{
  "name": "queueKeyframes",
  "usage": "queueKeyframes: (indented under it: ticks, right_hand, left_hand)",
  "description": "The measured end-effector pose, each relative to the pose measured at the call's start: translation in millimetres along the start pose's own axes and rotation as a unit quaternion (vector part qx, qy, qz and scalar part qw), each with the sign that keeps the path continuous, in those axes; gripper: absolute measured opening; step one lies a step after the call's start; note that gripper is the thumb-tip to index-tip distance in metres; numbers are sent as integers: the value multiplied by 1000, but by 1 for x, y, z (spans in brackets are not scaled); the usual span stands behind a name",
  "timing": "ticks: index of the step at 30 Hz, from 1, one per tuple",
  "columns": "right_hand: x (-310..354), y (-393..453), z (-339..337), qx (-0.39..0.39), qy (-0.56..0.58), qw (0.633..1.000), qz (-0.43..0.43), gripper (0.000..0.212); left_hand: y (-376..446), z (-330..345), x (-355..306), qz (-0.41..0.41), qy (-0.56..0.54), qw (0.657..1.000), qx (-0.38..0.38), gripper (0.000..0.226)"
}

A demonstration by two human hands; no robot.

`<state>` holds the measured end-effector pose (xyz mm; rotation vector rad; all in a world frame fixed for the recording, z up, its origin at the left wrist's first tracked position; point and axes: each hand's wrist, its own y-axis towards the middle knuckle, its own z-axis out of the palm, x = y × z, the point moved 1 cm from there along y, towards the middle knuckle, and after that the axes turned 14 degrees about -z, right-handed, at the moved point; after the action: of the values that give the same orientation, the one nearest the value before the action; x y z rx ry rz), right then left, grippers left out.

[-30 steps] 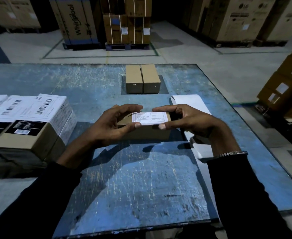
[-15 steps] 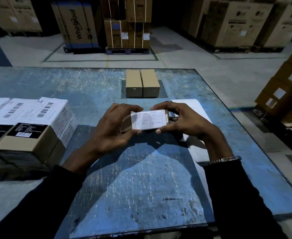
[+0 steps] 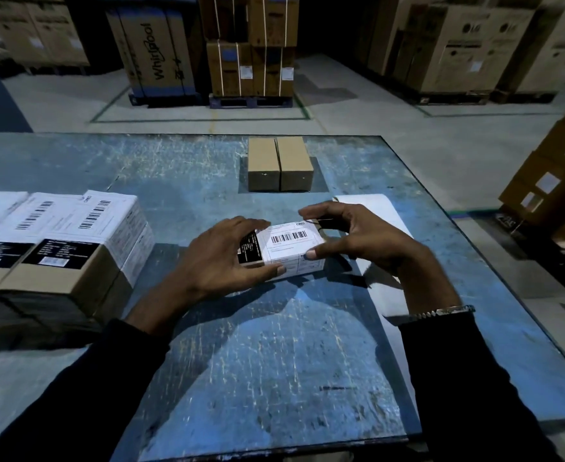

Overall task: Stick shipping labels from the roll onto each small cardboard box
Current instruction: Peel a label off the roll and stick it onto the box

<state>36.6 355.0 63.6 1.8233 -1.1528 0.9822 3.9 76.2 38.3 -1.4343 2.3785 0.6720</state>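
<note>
Both hands, left hand (image 3: 221, 258) and right hand (image 3: 364, 241), grip the small cardboard box (image 3: 284, 251) between them; pressing the shipping label (image 3: 287, 245) flat around its edges should avoid wrinkles.

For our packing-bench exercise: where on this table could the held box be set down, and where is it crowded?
Free: the blue table in front of both hands, and the strip between the labelled boxes and the two plain boxes. Crowded: the left edge, and the right side, where the label strip lies behind the right hand.
</note>
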Motion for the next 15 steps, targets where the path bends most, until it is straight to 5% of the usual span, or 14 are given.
queueKeyframes:
  ticks: [5, 9, 15]
  right_hand:
    - [8, 0, 1, -56, 36, 997, -30, 76]
    - [22, 6, 15, -146, 213, 961, -97, 49]
    - [31, 23, 73, -205, 116, 966, -108, 27]
  left_hand:
    - [-11, -7, -15, -11, 25, 997, -73, 87]
    - [-38, -32, -45, -18, 48, 975, -218, 81]
    - [-81, -92, -49, -76, 74, 953, -284, 79]
